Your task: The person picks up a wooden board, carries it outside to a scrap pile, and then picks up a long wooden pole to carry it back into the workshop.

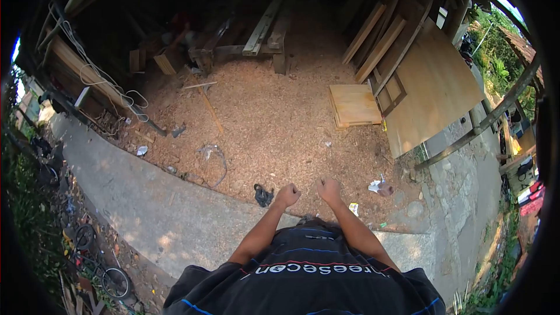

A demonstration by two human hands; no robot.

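Both of my hands are held out in front of my dark shirt, above the shavings-covered ground. My left hand (289, 195) is closed, its fingers curled in, and nothing shows in it. A black crumpled object (263, 195) lies on the ground just left of it. My right hand (328, 189) is also closed with nothing visible in it, a short gap away from the left one. Below and right of it lies a small yellow and white wrapper (354, 209).
Wooden bench (279, 42) at the back. Stacked boards (356, 105) and a leaning plywood sheet (434, 90) on the right. Cables (87, 69) hang at left. A stick (211, 109), a hose loop (224, 166) and litter (380, 186) lie about. A bicycle (115, 283) is lower left.
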